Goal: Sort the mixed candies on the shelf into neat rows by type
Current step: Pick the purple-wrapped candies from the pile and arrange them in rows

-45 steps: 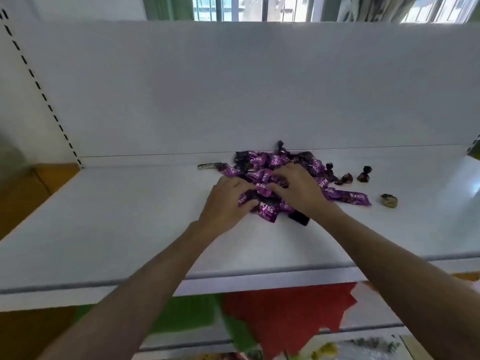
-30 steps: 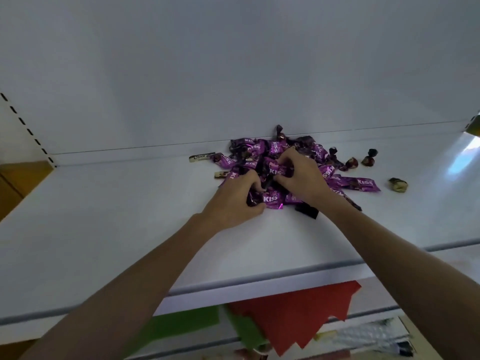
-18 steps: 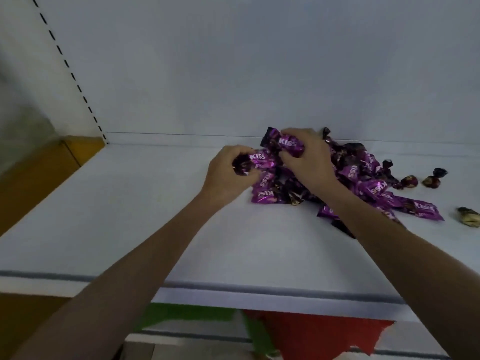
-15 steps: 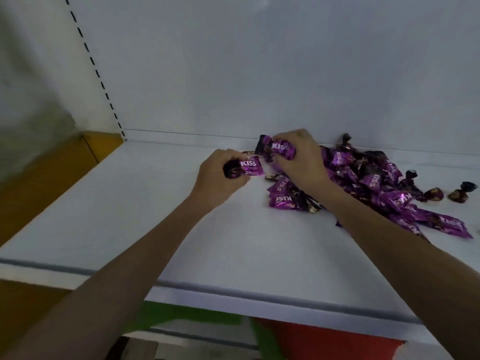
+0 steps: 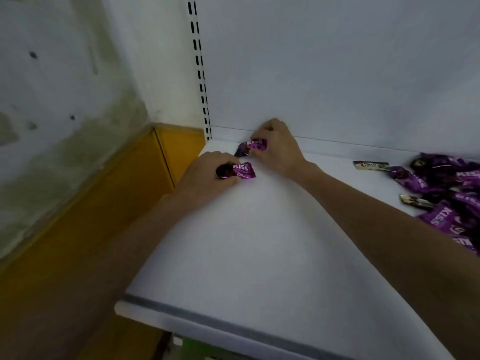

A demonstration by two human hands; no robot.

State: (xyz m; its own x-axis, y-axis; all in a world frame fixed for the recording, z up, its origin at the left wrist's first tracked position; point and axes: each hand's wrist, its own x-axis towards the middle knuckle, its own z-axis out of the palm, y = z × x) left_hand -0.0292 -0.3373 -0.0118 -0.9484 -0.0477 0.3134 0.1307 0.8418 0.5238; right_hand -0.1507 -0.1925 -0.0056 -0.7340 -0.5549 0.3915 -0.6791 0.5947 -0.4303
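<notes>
My left hand [image 5: 207,175] pinches a purple foil-wrapped KISS candy [image 5: 242,170] by one end, low at the far left corner of the white metal shelf [image 5: 259,242]. Just behind it, my right hand [image 5: 279,150] grips a second purple KISS candy [image 5: 253,146] close to the white back panel [image 5: 337,74]. Well apart to the right lies the mixed pile of purple and dark wrapped candies [image 5: 446,188], with a dark Choco stick [image 5: 371,165] at its left edge.

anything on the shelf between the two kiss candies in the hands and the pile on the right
Head view: mostly bare shelf, crossed by the right hand and its forearm. One dark Choco stick lies just before the pile.
</notes>
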